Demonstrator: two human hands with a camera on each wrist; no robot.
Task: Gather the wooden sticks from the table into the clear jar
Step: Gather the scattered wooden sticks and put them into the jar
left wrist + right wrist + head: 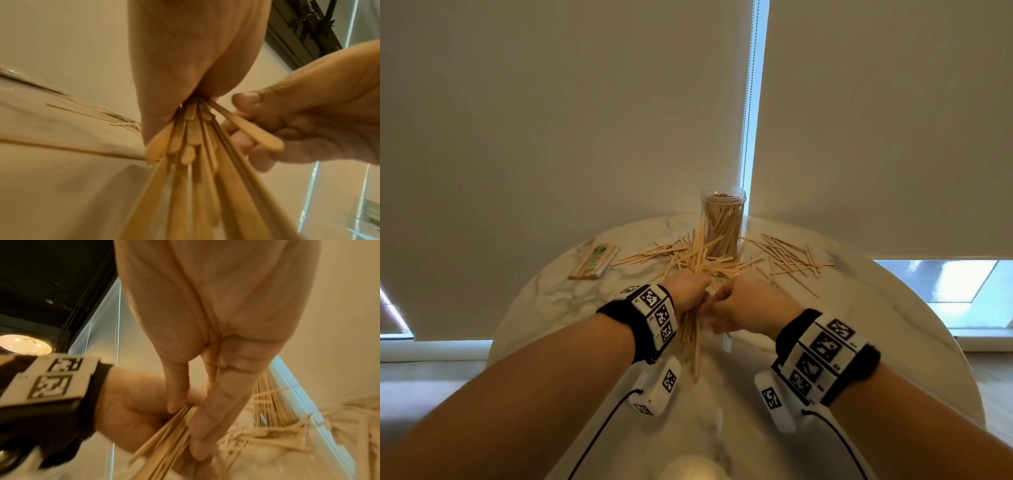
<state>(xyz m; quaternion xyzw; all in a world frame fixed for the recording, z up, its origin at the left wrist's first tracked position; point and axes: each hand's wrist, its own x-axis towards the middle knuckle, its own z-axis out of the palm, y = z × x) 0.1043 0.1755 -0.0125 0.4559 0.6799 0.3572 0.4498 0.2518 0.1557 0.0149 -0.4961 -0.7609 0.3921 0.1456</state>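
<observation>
Lining marble table (859, 308): drawn blinds (551, 120)

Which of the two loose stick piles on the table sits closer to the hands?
The pile left of the clear jar: its sticks reach the left hand; the right pile lies apart.

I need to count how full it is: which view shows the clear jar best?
The head view: the clear jar stands whole and upright, packed with sticks. The right wrist view shows only a blurred part; the left wrist view shows none.
</observation>
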